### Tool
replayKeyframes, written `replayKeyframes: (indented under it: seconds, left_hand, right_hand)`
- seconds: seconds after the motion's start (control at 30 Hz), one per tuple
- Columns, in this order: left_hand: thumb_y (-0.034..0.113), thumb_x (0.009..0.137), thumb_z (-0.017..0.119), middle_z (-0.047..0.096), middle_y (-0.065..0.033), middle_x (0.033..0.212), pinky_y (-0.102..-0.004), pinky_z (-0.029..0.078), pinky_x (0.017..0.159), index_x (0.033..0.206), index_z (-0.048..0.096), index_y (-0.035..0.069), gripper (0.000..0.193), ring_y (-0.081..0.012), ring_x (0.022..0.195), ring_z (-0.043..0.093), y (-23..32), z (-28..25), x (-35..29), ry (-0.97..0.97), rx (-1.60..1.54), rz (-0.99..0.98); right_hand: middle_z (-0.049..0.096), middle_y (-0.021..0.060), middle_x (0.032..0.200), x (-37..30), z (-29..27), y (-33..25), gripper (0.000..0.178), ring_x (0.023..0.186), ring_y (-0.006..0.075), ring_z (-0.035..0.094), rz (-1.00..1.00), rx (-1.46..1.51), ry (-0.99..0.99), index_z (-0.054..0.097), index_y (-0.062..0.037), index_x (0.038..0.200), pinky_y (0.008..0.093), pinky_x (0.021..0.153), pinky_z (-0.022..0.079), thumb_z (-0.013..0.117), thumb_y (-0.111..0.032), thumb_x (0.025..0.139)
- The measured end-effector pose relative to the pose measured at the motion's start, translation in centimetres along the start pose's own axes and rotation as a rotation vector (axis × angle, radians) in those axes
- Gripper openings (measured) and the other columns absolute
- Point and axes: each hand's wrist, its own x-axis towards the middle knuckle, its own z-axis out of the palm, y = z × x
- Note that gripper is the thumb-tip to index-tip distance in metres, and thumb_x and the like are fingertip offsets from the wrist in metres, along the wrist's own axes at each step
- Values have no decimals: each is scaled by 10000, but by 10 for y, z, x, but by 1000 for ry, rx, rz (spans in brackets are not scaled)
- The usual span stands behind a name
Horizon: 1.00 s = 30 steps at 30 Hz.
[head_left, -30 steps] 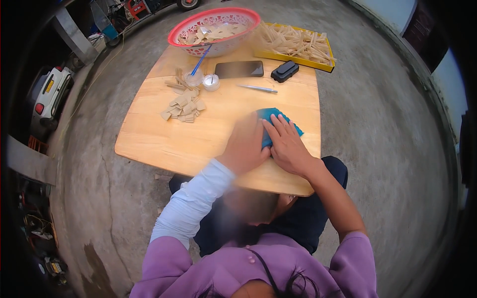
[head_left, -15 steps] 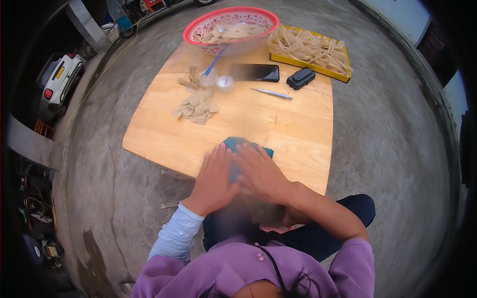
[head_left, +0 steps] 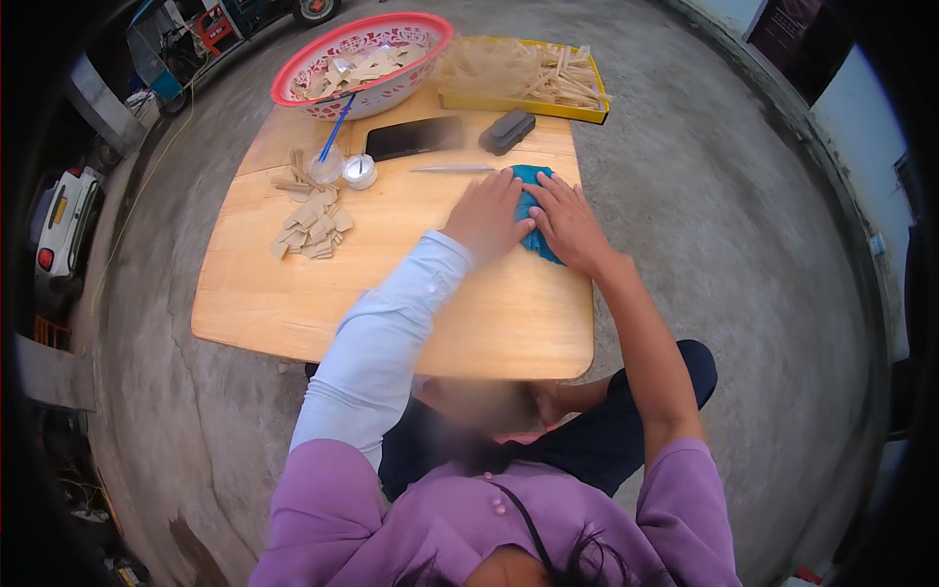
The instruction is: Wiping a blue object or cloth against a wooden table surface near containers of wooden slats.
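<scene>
A teal cloth [head_left: 534, 207] lies bunched at the right side of the wooden table [head_left: 391, 313]. My left hand [head_left: 488, 217] rests on its left part, fingers stretched out and thumb touching the cloth. On the cloth's right part lies my right hand [head_left: 569, 223], palm down, with its fingers spread. The hands nearly meet over the cloth and partly cover it. Just beyond my left hand is a silver pen [head_left: 452, 168]. A dark grey case [head_left: 508, 132] sits farther back.
A black phone [head_left: 413, 138], a small white-lidded jar [head_left: 360, 172] and a clear cup [head_left: 326, 164] with a blue stick stand mid-table. Tan pieces [head_left: 315, 225] lie at left. Behind are a red-rimmed basin [head_left: 362, 103] of flat pieces and a yellow tray [head_left: 528, 106] of tan sticks.
Both hands have moved with the teal cloth from the table's near edge, away from me and to the right. My arms are now stretched farther out, and the whole view has shifted.
</scene>
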Motion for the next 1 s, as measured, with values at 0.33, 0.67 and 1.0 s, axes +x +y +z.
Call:
replayKeyframes:
  seconds: [0.33,0.67,1.0]
  left_hand:
    - [448,939,503,335,-250,1471,-526,214,1131,1389,386,-40,674,-398,1382,294,84,-46,-159,-150,-10,77]
    - [361,854,608,447,-238,1368,-437,329,1079,1315,448,-64,647,-350,1304,405,19,3,13,33,16,66]
    - [322,915,560,347,-253,1464,-482,303,1108,1386,404,-4,594,-386,1360,345,52,-27,-61,-90,-50,99]
  right_hand:
    - [350,221,1465,-146,-13,-92,553,1378,397,311,-137,107,-71,393,-19,1400,513,1135,239,564,-213,912]
    - [332,201,1491,-19,-21,12,456,1408,365,271,-29,-34,-22,394,-84,1411,511,1154,210,459,-204,977]
    - [361,214,1465,-90,-3,-40,507,1386,380,307,-11,49,82,392,-15,1401,509,1146,226,518,-130,923]
